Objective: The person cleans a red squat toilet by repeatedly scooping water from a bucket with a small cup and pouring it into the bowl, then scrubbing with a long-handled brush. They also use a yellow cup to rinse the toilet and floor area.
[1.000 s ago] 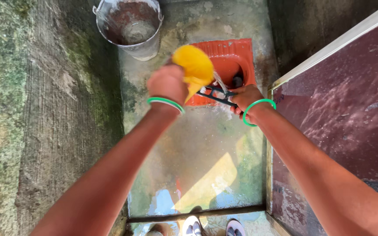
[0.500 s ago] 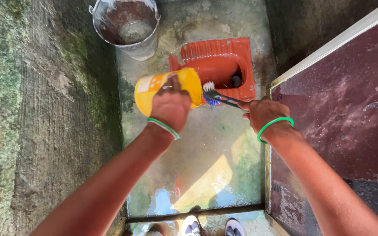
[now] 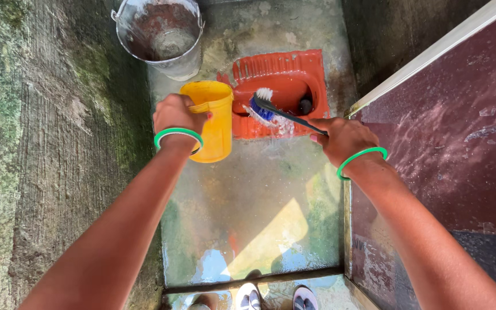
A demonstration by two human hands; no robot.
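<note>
**Mug and brush over the squat pan**

I saw the red squat pan (image 3: 285,69) below. My left hand (image 3: 174,115) gripped the upright yellow mug (image 3: 210,117) by its handle; my right hand (image 3: 343,138) clenched the brush (image 3: 276,109), bristles beyond my fingers.

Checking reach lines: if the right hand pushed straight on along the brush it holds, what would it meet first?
Probably the red squat pan: the right hand points the brush at its basin, though depth is unclear.

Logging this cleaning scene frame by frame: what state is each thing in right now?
Yellow mug: upright, held by left hand.
Brush: held by right hand, bristles over the pan.
Red squat pan: wet.
Metal bucket: upright, a little water inside.
Floor: wet.
</note>
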